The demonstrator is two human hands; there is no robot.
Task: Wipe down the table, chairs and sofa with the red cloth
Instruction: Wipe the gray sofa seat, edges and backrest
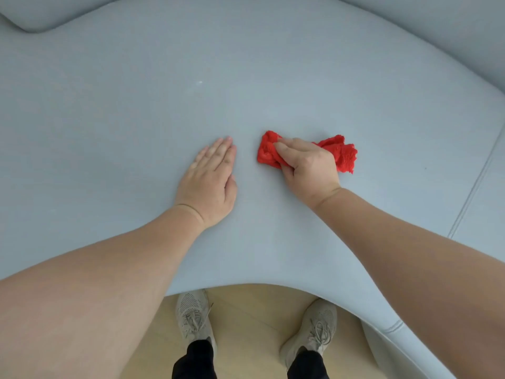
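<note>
As both bare forearms are reaching out over the sofa [136, 105], the right hand [308, 165] is gripping the red cloth [345, 157]. Its fingers are curling over the bunched middle and pressing it down onto the pale blue-grey seat. The cloth is sticking out on both sides of that grip. A folded lump is showing to the left, under the fingertips, and a ruffled, ragged-edged end is spreading out to the right, past the back of the hand.

The left hand [211, 179] is lying just left of the grip, apart from the cloth, with a strip of bare seat showing between them. Its fingers are lying straight and close together, palm down, flat on the seat and holding nothing.

Beyond the grip and somewhat to the left, a small white speck [200, 82] is sitting on the fabric. Far beyond that, at the upper left, the rounded corner of a cushion [41, 15] is resting on the seat. Well to the right of the grip, a double-stitched seam [475, 187] is running across the seat toward its front edge.

Nearer to the person than the grip, the seat's front edge is curving over a pale wooden floor [254, 324]. Two grey lace-up shoes are standing there, the left shoe [192, 315] roughly below the flat hand and the right shoe [311, 329] roughly below the gripping one. Dark trouser legs [195, 362] are rising from them.
</note>
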